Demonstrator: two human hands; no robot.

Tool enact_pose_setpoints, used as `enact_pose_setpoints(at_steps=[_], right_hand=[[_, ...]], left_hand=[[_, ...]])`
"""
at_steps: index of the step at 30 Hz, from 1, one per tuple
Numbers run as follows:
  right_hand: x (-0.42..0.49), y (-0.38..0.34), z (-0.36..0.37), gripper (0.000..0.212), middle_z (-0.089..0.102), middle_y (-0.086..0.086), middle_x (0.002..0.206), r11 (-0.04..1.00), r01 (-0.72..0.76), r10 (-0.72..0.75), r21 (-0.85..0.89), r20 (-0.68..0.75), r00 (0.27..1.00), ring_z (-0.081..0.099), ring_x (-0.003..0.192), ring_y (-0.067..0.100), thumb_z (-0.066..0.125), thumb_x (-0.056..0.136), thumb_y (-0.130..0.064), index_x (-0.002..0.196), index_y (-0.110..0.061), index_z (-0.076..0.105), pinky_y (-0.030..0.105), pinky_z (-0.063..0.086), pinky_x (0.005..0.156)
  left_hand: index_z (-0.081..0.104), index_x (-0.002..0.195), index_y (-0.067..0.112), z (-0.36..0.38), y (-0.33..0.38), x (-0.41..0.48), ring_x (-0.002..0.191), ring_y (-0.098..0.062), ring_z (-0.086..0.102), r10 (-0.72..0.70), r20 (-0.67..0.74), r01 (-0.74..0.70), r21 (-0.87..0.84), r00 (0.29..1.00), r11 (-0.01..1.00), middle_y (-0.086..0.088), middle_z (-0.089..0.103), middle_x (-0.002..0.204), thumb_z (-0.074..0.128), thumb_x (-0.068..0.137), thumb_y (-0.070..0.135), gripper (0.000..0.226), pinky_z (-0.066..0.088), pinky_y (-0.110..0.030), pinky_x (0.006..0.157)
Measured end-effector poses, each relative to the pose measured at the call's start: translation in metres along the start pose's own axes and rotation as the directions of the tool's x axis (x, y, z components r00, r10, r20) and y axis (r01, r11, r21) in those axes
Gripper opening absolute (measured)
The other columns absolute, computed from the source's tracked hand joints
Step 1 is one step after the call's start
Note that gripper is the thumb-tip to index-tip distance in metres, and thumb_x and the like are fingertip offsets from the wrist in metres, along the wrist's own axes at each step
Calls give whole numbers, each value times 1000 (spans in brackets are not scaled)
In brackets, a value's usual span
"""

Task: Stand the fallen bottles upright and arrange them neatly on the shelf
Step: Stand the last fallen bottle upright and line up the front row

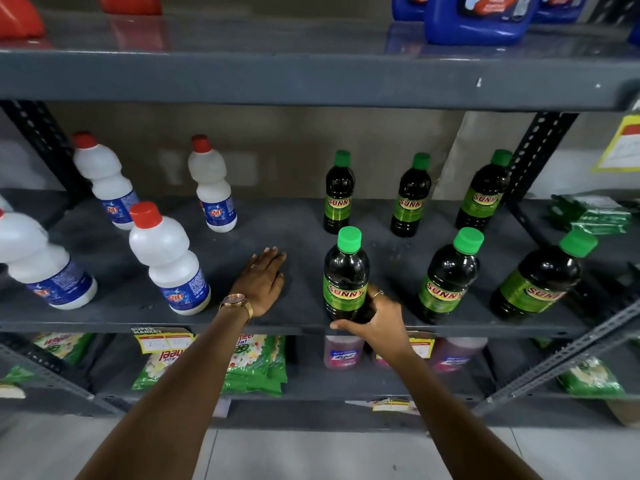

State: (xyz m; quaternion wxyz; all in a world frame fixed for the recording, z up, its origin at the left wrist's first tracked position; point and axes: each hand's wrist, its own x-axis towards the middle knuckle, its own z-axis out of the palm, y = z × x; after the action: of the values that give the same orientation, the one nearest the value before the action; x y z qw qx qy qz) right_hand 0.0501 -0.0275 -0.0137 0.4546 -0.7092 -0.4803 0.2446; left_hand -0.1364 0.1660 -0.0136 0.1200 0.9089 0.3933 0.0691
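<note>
Several dark bottles with green caps and green "Sunny" labels stand upright in two rows on the right half of the grey middle shelf (298,230). My right hand (377,320) grips the base of the front-left dark bottle (346,271) at the shelf's front edge. My left hand (263,282) lies flat, palm down, on the bare shelf between the two groups, holding nothing. Several white bottles with red caps and blue labels stand upright on the left half, the nearest one (166,258) just left of my left hand.
The upper shelf (311,77) carries red containers (20,19) and blue jugs (478,19). Below are green detergent packets (256,368) and pink bottles (343,351). Perforated shelf posts (533,154) stand at both sides; green packs (595,213) lie far right.
</note>
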Motion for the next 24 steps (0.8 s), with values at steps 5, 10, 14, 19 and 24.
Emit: enact_pose_setpoints(at_steps=[5,10,14,19,24], right_hand=[[1,1,-5,75,69,0,110,996,13,-8,-84,53,999,62,101,14,90,56,-37,120,-17,57,24,47,87],[0,2,-5,77,69,0,111,996,31,-27,-86,51,998,62,102,12,90,57,-36,123,-14,57,21,47,88],[-5,-8,-9,83,67,5,119,997,58,-54,-55,59,997,61,112,18,90,58,-33,129,-8,54,28,46,96],[-61,8,-22,68,65,-1,120,995,29,-7,94,-226,974,59,107,-4,83,56,-57,116,-29,63,10,44,88],[-82,46,-75,74,52,-10,118,994,24,43,108,-578,815,50,102,-7,85,55,-47,118,-30,51,14,44,88]], left_hand=[[24,146,17,-1,6,-2,148,-20,5,-49,3,48,-135,999,990,-4,14,160,35,99,21,49,1,-35,120],[44,135,30,9,30,-27,145,-17,18,-12,-1,10,-480,1000,877,2,32,153,52,89,8,52,11,-32,119],[45,131,37,5,52,-46,135,-16,39,-70,58,91,-648,996,756,1,45,145,64,72,22,64,29,-31,111],[47,128,27,14,91,-60,120,-8,53,-81,16,70,-699,997,712,6,61,127,83,55,42,83,39,-35,108],[51,117,35,25,114,-62,111,-15,59,-252,-118,136,-591,961,795,6,65,120,78,46,64,81,50,-37,92]])
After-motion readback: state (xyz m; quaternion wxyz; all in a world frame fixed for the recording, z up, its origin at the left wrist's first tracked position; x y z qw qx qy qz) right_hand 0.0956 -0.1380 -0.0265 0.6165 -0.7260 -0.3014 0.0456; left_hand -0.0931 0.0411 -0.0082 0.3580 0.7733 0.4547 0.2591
